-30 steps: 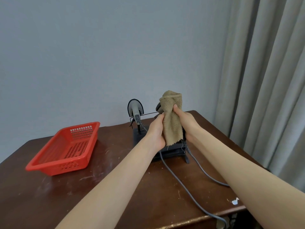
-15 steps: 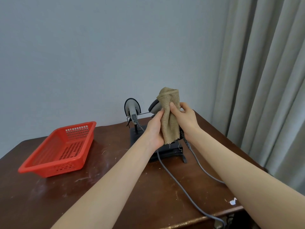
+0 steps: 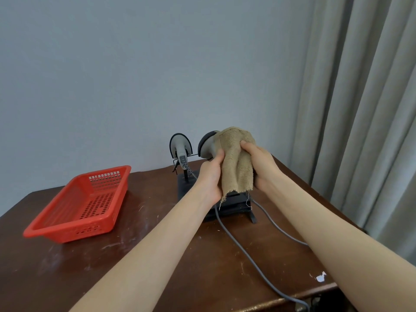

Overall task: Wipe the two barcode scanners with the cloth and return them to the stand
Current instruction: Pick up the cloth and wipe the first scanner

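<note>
— What's in your hands?
— My left hand (image 3: 210, 176) grips the scanner (image 3: 206, 146) under its head, held above the stand (image 3: 186, 189). My right hand (image 3: 262, 165) clutches the cloth (image 3: 236, 163) draped over it.
— And the other scanner (image 3: 181, 146)?
— Hanging on the stand, just left.
</note>
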